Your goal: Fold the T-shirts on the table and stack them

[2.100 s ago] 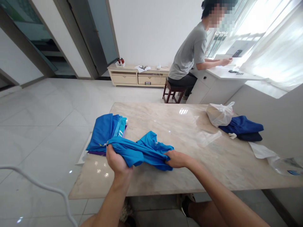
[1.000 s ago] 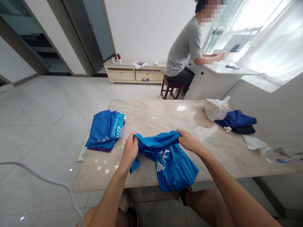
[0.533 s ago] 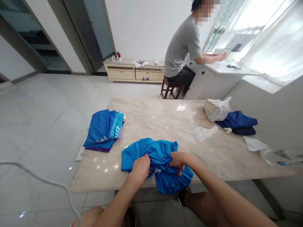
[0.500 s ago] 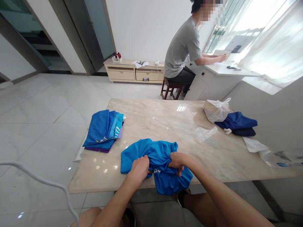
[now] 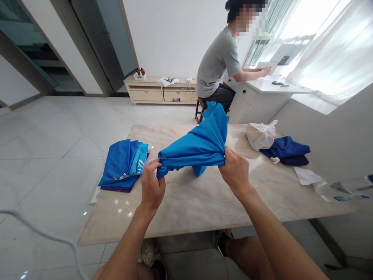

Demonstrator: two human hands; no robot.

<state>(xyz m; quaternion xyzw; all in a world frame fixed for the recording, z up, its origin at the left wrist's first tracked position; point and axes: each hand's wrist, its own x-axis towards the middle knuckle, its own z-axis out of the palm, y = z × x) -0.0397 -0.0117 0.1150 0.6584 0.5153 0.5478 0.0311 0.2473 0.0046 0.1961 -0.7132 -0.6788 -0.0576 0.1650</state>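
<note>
A bright blue cloth garment (image 5: 195,144) is stretched between my two hands above the table (image 5: 180,210). Its far part swings up and away, and a lower flap hangs down near the middle. My left hand (image 5: 153,182) is closed on the garment's left end, thumb and fingers pinching it. At the right end my right hand (image 5: 234,169) grips the gathered fabric. What kind of garment it is cannot be made out. To the left of my left hand lies a stack of folded blue and purple clothes (image 5: 119,163).
A tied white plastic bag (image 5: 260,135) and dark blue clothing (image 5: 287,151) lie at the table's right, near a clear plastic bottle (image 5: 344,188). Beyond the table a person in a grey shirt (image 5: 217,64) sits at a white desk. A pale cable (image 5: 43,233) curves at lower left.
The blue garment was bunched on the table's near edge; now it is lifted and spread between my hands. Both hands have moved up and farther apart.
</note>
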